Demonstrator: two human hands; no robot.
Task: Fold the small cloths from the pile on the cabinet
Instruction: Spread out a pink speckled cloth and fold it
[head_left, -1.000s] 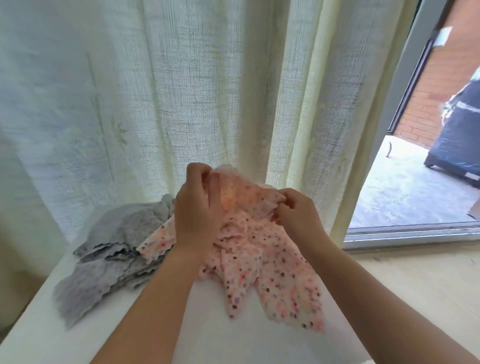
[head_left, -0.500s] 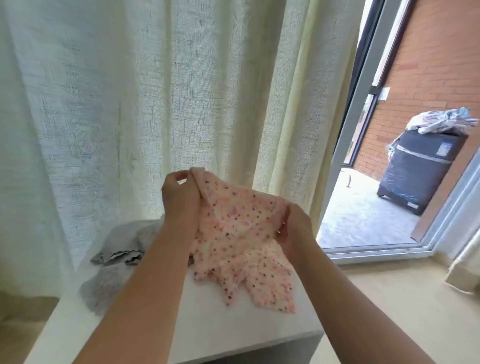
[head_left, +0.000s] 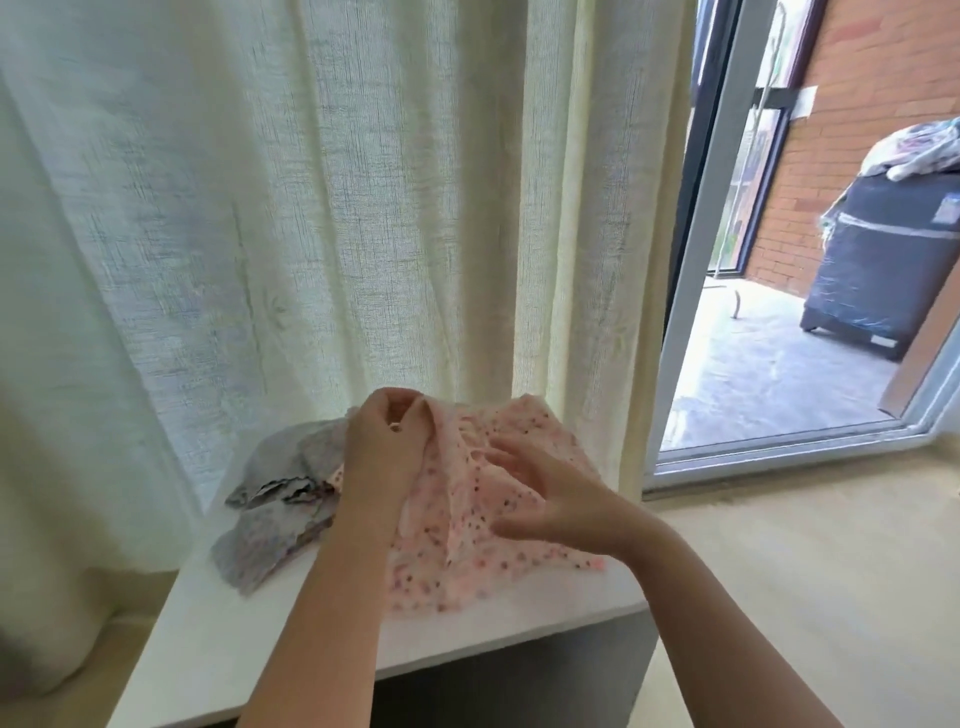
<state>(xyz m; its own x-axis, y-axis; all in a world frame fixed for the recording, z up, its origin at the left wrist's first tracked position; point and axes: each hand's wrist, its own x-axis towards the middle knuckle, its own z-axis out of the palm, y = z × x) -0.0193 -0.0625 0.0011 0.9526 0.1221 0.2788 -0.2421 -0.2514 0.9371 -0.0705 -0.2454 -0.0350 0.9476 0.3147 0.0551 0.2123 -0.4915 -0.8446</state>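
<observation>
A pink cloth (head_left: 467, 499) with dark and red dots hangs from my left hand (head_left: 382, 447), which pinches its top edge and holds it lifted above the white cabinet top (head_left: 218, 629). The cloth's lower part drapes onto the cabinet. My right hand (head_left: 550, 493) lies against the cloth's right side with its fingers spread and straight, holding nothing. A pile of grey cloths (head_left: 283, 499) with wavy edges lies on the cabinet to the left, partly behind my left forearm.
A cream curtain (head_left: 311, 208) hangs right behind the cabinet. To the right an open sliding door (head_left: 691, 291) leads to a concrete patio with a dark wrapped bin (head_left: 893, 260) by a brick wall. Beige floor lies to the right of the cabinet.
My right hand has let go of the cloth's edge and now lies open against the cloth. My left hand still pinches the top edge. The camera has tilted slightly.
</observation>
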